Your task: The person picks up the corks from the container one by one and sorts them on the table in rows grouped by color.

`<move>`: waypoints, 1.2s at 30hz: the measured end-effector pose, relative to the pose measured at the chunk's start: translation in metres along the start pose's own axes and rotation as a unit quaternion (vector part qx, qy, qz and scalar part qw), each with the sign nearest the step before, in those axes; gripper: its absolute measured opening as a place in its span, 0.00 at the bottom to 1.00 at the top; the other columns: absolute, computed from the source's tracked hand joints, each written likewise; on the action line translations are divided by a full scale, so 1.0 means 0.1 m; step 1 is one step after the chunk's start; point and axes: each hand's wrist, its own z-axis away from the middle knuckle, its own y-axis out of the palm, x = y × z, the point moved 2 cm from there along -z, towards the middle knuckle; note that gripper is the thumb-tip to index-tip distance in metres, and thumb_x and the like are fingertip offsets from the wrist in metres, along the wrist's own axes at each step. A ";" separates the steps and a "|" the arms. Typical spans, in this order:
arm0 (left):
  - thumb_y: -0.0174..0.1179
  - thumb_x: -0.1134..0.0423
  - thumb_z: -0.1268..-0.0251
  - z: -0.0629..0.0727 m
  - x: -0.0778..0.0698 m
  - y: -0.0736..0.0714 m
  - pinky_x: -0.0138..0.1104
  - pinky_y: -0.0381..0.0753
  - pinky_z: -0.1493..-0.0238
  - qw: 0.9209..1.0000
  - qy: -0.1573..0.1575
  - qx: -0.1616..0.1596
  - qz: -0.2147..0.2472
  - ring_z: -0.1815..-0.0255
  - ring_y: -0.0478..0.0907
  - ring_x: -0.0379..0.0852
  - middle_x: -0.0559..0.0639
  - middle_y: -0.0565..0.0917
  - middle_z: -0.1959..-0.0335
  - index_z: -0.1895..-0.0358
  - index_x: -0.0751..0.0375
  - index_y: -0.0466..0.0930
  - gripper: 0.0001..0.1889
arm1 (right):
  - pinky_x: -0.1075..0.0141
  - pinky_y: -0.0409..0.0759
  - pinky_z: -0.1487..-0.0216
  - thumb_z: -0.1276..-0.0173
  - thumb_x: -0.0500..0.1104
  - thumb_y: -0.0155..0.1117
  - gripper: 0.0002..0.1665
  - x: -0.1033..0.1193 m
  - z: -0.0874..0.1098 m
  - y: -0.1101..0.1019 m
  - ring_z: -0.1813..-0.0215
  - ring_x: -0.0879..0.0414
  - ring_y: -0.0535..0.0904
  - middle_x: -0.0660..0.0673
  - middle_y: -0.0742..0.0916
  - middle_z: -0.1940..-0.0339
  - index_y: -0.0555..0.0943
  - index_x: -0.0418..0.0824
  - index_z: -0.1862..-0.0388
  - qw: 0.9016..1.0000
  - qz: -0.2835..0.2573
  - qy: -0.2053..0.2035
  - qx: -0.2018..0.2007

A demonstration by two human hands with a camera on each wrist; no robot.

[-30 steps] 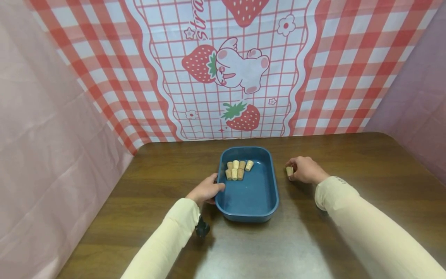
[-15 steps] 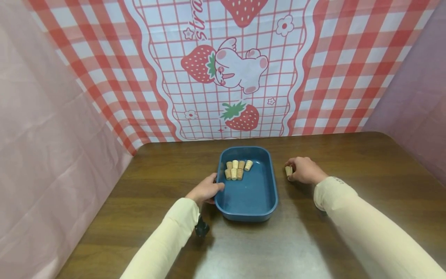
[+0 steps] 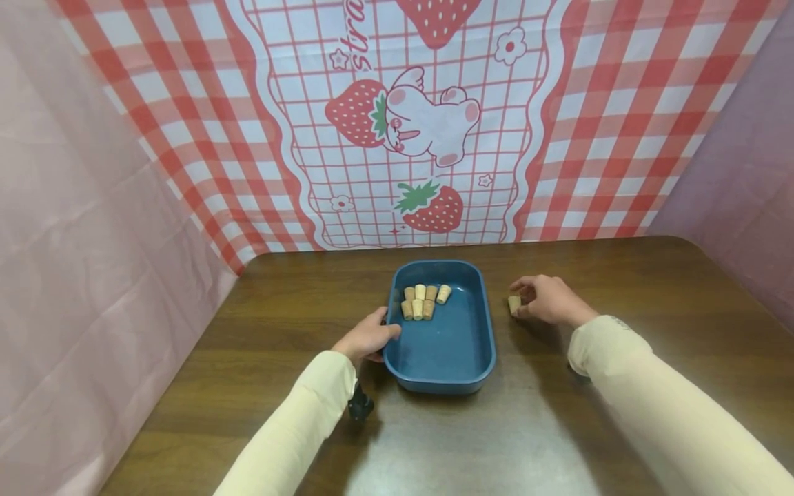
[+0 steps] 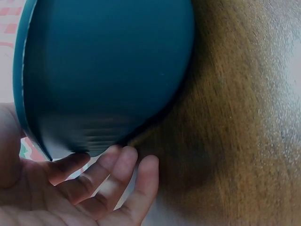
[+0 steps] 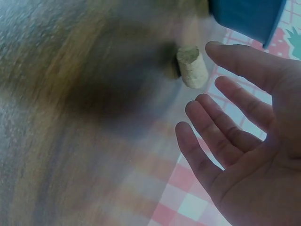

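Note:
My left hand (image 3: 366, 339) grips the left side of a deep blue tray (image 3: 442, 387), thumb over its rim. In the left wrist view, the fingertips (image 4: 123, 162) touch the tray's outer wall (image 4: 108, 70). Inside the tray, several tapered corks (image 3: 418, 309) lie in two rows at the far left, with one cork (image 3: 443, 294) slightly apart and tilted. Right of the tray, a single cork (image 3: 514, 305) stands on the table. My right hand (image 3: 552, 301) is beside that cork (image 5: 193, 68); the right wrist view shows its fingers spread and apart from it.
The brown wooden table (image 3: 298, 296) reaches back to a red-and-white strawberry cloth (image 3: 428, 138). Pink cloth (image 3: 93, 241) hangs on the left and purplish cloth (image 3: 732, 179) on the right. A small black object (image 3: 360, 403) shows under my left wrist.
My right hand has loosened its fingers from the cork and shifted slightly right, leaving the cork standing on the table. The left hand and tray have stayed in place.

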 end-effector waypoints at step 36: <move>0.51 0.67 0.35 -0.02 0.02 0.01 0.51 0.84 0.56 1.000 -0.004 -0.003 -0.001 0.49 0.79 0.57 0.68 0.73 0.35 0.25 0.67 0.61 0.33 | 0.47 0.80 0.43 0.30 0.43 0.70 0.27 0.48 -0.06 -0.15 0.44 0.40 0.80 0.31 0.83 0.43 0.78 0.33 0.37 0.990 -0.125 -0.018 -0.063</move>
